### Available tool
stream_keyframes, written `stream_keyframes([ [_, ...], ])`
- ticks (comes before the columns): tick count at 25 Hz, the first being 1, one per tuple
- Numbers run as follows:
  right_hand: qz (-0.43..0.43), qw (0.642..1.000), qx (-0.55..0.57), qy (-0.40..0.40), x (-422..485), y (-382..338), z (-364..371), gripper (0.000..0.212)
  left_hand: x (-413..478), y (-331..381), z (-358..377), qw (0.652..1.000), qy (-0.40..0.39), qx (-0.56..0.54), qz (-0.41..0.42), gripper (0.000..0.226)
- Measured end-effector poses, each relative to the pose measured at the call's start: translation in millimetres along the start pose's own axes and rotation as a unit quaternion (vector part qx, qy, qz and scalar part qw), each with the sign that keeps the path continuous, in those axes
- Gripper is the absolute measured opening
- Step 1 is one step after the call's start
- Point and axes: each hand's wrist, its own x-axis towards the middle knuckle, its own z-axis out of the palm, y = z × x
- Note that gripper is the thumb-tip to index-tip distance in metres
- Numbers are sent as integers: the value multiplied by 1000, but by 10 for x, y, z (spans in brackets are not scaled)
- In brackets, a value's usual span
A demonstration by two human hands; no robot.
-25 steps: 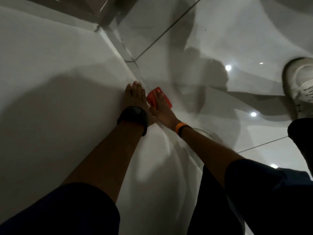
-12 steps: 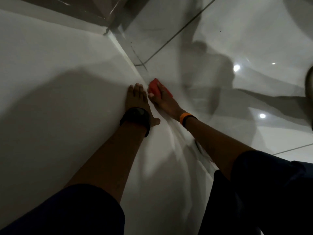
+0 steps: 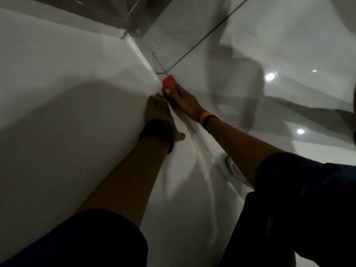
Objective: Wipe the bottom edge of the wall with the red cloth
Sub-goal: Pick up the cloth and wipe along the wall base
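Observation:
The white wall [image 3: 67,112] fills the left of the head view and meets the glossy tiled floor [image 3: 240,54] along a bottom edge [image 3: 146,60] that runs up and away from me. My right hand [image 3: 183,101], with an orange band on its wrist, presses the folded red cloth [image 3: 169,83] against that edge, fingers on top of it. My left hand [image 3: 158,110], with a black watch on its wrist, lies flat on the wall just behind the cloth, fingers together and thumb spread out.
A dark door frame or cabinet base [image 3: 138,18] stands at the far end of the edge. Grey grout lines [image 3: 202,40] cross the floor tiles. Ceiling lights reflect on the floor at right. My dark-clad knee [image 3: 308,209] is at lower right.
My right hand has slid the red cloth farther along the wall's bottom edge, away from me toward the grout joint. The left hand stays flat on the wall. The view has shifted.

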Motion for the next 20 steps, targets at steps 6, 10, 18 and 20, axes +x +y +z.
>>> stream_keyframes([
  [6,78,994,0,71,-600,323,142,58,-56,-32,-38,1000,-6,-2,-9,121],
  [10,9,1000,4,22,-123,-247,48,51,-89,-52,-39,1000,-2,-5,-8,120],
  [18,102,991,-45,76,-932,412,174,63,-265,85,12,1000,-11,-10,0,120],
  [20,65,994,-28,81,-694,306,172,56,-302,143,29,1000,-16,-18,6,119],
])
